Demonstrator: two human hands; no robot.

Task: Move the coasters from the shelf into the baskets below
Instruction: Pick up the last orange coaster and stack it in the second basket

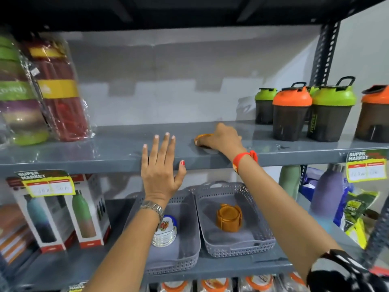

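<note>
While an orange coaster [203, 136] lies on the grey shelf [105, 150] just past centre, at about 1 o'clock from the left hand, the right hand [221, 138] is curled over it, fingers wrapped on its near edge. Clamped on it, by the look; whether it is lifted or flat on the shelf, cannot tell. Only one coaster shows there.

Left hand [161, 167] at 9 o'clock of the right: fingers spread, palm against the shelf's front lip, holding nothing.

Below, two grey perforated baskets side by side. Right basket [261, 218], at 6 o'clock from the right hand, holds a stack of orange coasters [229, 217]. Left basket [187, 245] holds a stack of white printed coasters [165, 230], partly behind the left wrist.

Further out: shaker bottles [292, 110] with green and orange lids at 3 o'clock on the same shelf; wrapped containers [54, 89] at 9 o'clock.

Risks, as judgement:
- Coaster is thin and the shelf looks glossy; a fingertip pinch may slip, dropping it off the front lip past the baskets.
- Colour match suggests the right basket; a hasty drop could land left.
- Dropping from height may topple the orange stack.
- Wide elbow swing could knock the nearest shaker.
</note>
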